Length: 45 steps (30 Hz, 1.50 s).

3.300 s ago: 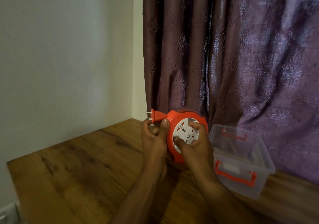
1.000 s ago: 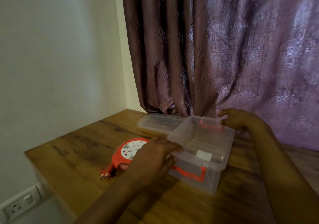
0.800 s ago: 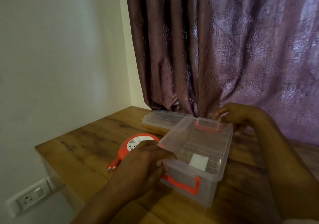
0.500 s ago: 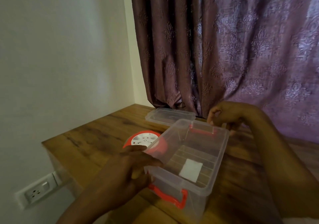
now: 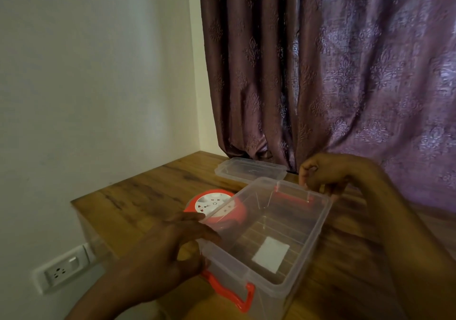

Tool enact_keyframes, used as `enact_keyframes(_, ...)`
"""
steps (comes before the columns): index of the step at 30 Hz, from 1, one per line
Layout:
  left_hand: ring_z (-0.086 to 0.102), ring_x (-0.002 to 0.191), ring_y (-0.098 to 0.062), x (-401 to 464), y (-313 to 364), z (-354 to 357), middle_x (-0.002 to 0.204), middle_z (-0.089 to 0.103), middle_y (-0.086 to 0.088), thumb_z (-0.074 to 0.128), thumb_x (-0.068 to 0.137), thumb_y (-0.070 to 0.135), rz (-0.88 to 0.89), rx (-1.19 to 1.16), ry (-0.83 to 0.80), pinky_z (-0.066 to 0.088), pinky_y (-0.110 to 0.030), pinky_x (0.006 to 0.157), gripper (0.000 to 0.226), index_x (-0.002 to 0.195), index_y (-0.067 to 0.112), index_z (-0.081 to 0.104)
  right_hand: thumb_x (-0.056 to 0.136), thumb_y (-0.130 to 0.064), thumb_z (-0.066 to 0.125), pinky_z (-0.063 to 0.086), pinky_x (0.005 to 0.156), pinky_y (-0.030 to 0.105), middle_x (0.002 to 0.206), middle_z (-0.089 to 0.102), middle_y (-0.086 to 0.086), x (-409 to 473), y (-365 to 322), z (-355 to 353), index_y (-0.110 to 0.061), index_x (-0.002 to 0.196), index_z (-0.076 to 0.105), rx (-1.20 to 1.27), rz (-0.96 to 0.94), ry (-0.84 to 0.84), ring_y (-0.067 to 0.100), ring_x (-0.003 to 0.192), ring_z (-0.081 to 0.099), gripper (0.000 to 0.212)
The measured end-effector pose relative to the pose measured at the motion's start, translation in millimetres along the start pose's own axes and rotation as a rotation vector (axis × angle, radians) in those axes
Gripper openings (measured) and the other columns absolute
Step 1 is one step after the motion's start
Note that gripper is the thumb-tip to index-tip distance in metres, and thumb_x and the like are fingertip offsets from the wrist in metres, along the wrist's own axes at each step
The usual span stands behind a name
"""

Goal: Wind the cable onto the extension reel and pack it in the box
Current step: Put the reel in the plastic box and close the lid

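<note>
While the reel (image 5: 214, 206) lies flat on the tabletop (image 5: 148, 196), just beside the box's (image 5: 318, 223) left wall and partly seen through it, no loose cable shows around it, so the winding looks finished. Packing is what is left: the box stands open and holds only a white label on its floor, and its lid (image 5: 249, 170) lies apart by the curtain (image 5: 320, 73). I judge the box is being set in place before the reel goes in.

Reaching in from the near left, the left hand (image 5: 170, 250) has its fingers curled over the box's near-left rim, thumb low by the orange handle (image 5: 232, 292), gripping it. At the far end, the right hand (image 5: 325, 174) curls its fingers at the rim above the other handle and appears to pinch it.
</note>
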<state>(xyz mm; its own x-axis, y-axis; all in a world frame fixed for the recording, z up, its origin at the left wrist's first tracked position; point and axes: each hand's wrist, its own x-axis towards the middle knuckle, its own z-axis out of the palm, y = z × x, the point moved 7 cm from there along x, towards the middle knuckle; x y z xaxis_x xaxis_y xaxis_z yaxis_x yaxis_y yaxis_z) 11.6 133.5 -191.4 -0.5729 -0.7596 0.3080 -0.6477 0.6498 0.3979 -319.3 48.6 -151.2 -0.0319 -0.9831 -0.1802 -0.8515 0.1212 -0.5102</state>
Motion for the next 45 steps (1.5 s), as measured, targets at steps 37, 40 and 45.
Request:
enact_keyframes(37,0.063,0.083,-0.022,136.9,-164.8,39.4,0.107,0.066,-0.011,0.077,0.079,0.044,-0.832,-0.307,-0.159,0.053,-0.029,0.066,0.060,0.121,0.008,0.054,0.086,-0.035,0.065,0.050,0.094,0.035,0.122,0.060,-0.009,-6.3,-96.4,41.4,-0.032,0.125,0.057,-0.023,-0.456,0.169,0.003,0.109,0.057,0.040)
enact_keyframes(40,0.056,0.078,-0.021,138.1,-160.9,35.7,0.094,0.058,-0.006,0.073,0.087,0.022,-0.800,-0.396,-0.018,0.053,-0.031,0.067,0.027,0.102,0.013,0.052,0.086,-0.033,0.065,0.049,0.096,0.035,0.124,0.059,-0.006,-4.3,-95.7,40.8,-0.027,0.128,0.055,-0.025,-0.448,0.188,0.005,0.110,0.056,0.044)
enact_keyframes(45,0.056,0.066,-0.018,134.1,-162.3,43.0,0.082,0.059,-0.008,0.069,0.088,0.012,-0.820,-0.361,0.010,0.054,-0.032,0.067,0.018,0.081,0.010,0.054,0.087,-0.030,0.065,0.046,0.092,0.023,0.126,0.057,-0.003,-5.6,-96.0,39.7,-0.023,0.130,0.053,-0.019,-0.443,0.197,0.005,0.111,0.055,0.045)
